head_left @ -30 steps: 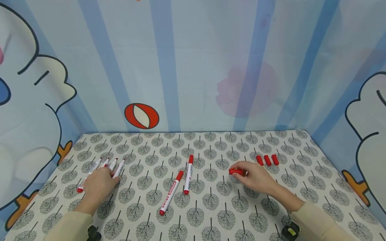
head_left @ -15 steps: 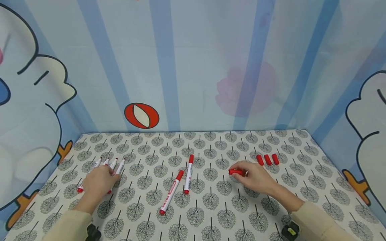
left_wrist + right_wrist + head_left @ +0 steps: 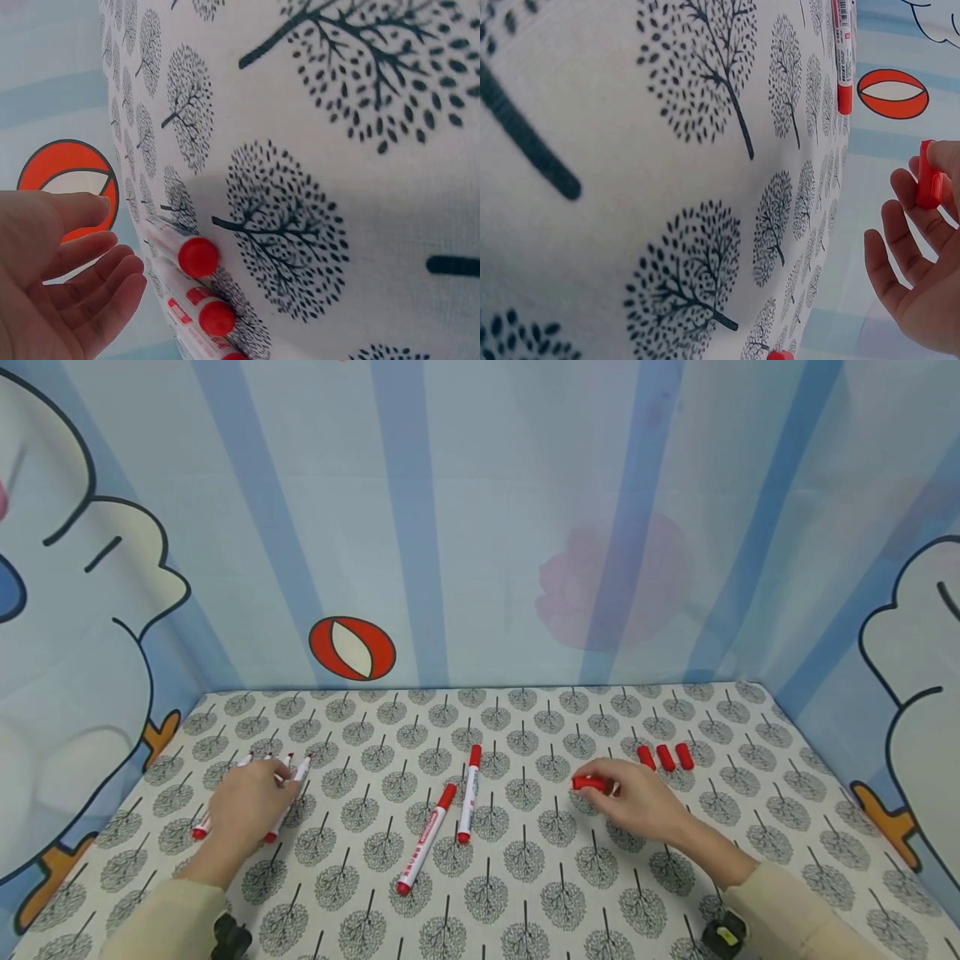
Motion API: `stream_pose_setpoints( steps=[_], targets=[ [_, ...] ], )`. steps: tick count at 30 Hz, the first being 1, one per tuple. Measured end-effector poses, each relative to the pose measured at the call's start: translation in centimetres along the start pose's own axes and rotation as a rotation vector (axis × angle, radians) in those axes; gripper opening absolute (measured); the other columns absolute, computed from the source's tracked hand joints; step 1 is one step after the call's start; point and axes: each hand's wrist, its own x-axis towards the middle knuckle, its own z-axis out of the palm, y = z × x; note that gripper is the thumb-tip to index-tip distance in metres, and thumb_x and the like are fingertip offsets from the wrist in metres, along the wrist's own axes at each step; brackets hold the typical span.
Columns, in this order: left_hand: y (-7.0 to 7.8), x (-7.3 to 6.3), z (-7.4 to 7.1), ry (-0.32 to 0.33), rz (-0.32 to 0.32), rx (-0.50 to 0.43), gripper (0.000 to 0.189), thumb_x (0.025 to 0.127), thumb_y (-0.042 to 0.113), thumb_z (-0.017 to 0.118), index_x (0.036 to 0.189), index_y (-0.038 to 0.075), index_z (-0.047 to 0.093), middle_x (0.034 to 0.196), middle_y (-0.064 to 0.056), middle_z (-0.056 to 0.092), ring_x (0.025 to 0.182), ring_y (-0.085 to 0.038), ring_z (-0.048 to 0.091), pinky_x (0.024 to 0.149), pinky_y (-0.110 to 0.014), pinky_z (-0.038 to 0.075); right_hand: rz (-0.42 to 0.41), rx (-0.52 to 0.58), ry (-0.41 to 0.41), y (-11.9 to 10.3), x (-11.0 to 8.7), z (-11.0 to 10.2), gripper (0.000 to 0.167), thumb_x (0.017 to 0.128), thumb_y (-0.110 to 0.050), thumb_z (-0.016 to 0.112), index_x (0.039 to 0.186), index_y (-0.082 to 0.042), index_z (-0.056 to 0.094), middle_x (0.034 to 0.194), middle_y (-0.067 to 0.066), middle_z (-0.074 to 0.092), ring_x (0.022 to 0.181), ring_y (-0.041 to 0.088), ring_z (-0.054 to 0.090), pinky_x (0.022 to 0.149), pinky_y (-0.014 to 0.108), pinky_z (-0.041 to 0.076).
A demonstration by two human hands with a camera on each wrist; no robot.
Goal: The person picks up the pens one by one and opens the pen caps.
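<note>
My left hand (image 3: 251,802) is over a row of several white markers at the left of the table, its fingers loosely bent and nothing in them. The rightmost marker (image 3: 291,800) shows a bare dark-red tip at the far end and a red plug at the near end. Red end plugs (image 3: 199,257) of the row appear beside the hand in the left wrist view. My right hand (image 3: 637,802) pinches a red marker cap (image 3: 929,176) between thumb and index finger, the other fingers spread. Behind it lie three more red caps (image 3: 665,758), side by side.
Two capped markers, a nearer one (image 3: 426,843) and a farther one (image 3: 469,793), lie between the hands. The table is covered with a tree-print cloth (image 3: 525,902). A printed curtain (image 3: 495,527) stands along the back edge and sides.
My left hand has come up off the markers and its fingers have loosened, uncovering more of the rightmost one. The right hand, with its cap, has barely moved.
</note>
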Motion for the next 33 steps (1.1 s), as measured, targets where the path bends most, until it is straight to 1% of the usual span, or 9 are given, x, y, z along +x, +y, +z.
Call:
stream_pose_setpoints(
  steps=[3, 6, 9, 12, 15, 19, 23, 30, 33],
  targets=[
    [0.6, -0.1, -0.2, 0.004, 0.028, 0.013, 0.029, 0.084, 0.024, 0.063, 0.101, 0.001, 0.065, 0.087, -0.015, 0.066, 0.039, -0.012, 0.048, 0.035, -0.026, 0.035, 0.013, -0.009, 0.012, -0.1, 0.0, -0.3, 0.019, 0.082, -0.009, 0.065, 0.100, -0.013, 0.068, 0.087, -0.007, 0.066, 0.067, 0.000, 0.055, 0.059, 0.019, 0.048],
    [1.2, -0.2, -0.3, -0.002, 0.046, 0.010, 0.029, 0.084, 0.024, 0.063, 0.102, 0.002, 0.065, 0.093, -0.017, 0.065, 0.042, -0.013, 0.049, 0.037, -0.027, 0.037, 0.020, -0.025, 0.019, -0.1, 0.1, -0.5, 0.021, 0.082, -0.008, 0.065, 0.102, -0.011, 0.067, 0.086, -0.006, 0.065, 0.067, 0.001, 0.055, 0.060, 0.019, 0.049],
    [1.7, -0.3, -0.2, -0.003, 0.059, 0.004, 0.028, 0.083, 0.025, 0.063, 0.101, 0.004, 0.066, 0.094, -0.016, 0.065, 0.050, -0.013, 0.051, 0.040, -0.027, 0.039, 0.039, -0.023, 0.020, 0.1, 0.0, -0.8, 0.024, 0.082, -0.006, 0.064, 0.105, -0.010, 0.066, 0.089, -0.004, 0.066, 0.068, 0.003, 0.056, 0.058, 0.020, 0.048],
    [2.2, -0.2, 0.0, 0.005, 0.083, 0.011, 0.027, 0.083, 0.026, 0.064, 0.101, 0.006, 0.067, 0.093, -0.013, 0.066, 0.053, -0.015, 0.052, 0.040, -0.027, 0.038, 0.054, -0.025, 0.027, 0.4, 0.0, -0.9, 0.024, 0.083, -0.007, 0.063, 0.107, -0.010, 0.066, 0.093, -0.002, 0.067, 0.068, 0.004, 0.056, 0.054, 0.020, 0.047],
    [2.5, -0.1, 0.2, 0.013, 0.121, 0.016, 0.026, 0.083, 0.027, 0.064, 0.100, 0.007, 0.067, 0.094, -0.013, 0.067, 0.057, -0.015, 0.055, 0.042, -0.027, 0.039, 0.054, -0.035, 0.036, 0.8, -0.1, -1.1, 0.023, 0.083, -0.007, 0.063, 0.106, -0.010, 0.066, 0.093, -0.001, 0.067, 0.067, 0.005, 0.056, 0.052, 0.020, 0.046],
    [3.0, 0.0, 0.4, 0.019, 0.190, -0.019, 0.024, 0.082, 0.025, 0.065, 0.098, 0.007, 0.068, 0.093, -0.012, 0.068, 0.064, -0.017, 0.060, 0.046, -0.027, 0.042, 0.056, -0.078, 0.048, 1.5, -0.1, -1.2, 0.021, 0.084, -0.010, 0.063, 0.105, -0.012, 0.066, 0.088, -0.003, 0.066, 0.067, 0.004, 0.056, 0.048, 0.020, 0.044],
    [3.6, -0.3, 0.6, 0.031, 0.244, -0.036, 0.022, 0.081, 0.026, 0.067, 0.096, 0.010, 0.069, 0.091, -0.007, 0.069, 0.072, -0.018, 0.061, 0.049, -0.026, 0.043, 0.060, -0.121, 0.073, 2.0, -0.1, -1.5, 0.020, 0.084, -0.011, 0.064, 0.104, -0.014, 0.066, 0.087, -0.004, 0.066, 0.068, 0.006, 0.056, 0.046, 0.020, 0.042],
    [5.1, -1.0, 0.7, 0.030, 0.324, -0.039, 0.022, 0.079, 0.025, 0.069, 0.097, 0.012, 0.070, 0.103, -0.010, 0.066, 0.080, -0.023, 0.063, 0.047, -0.026, 0.043, 0.055, -0.184, 0.109, 2.7, -0.1, -2.1, 0.019, 0.084, -0.012, 0.065, 0.102, -0.011, 0.067, 0.091, 0.000, 0.066, 0.074, 0.011, 0.057, 0.058, 0.022, 0.046],
    [5.4, -1.2, 0.9, 0.036, 0.360, -0.033, 0.023, 0.078, 0.024, 0.071, 0.098, 0.012, 0.070, 0.105, -0.010, 0.065, 0.082, -0.023, 0.062, 0.053, -0.029, 0.047, 0.055, -0.221, 0.138, 3.0, -0.2, -2.3, 0.019, 0.082, -0.011, 0.067, 0.101, -0.011, 0.067, 0.088, 0.001, 0.063, 0.071, 0.011, 0.055, 0.058, 0.023, 0.045]
  ],
)
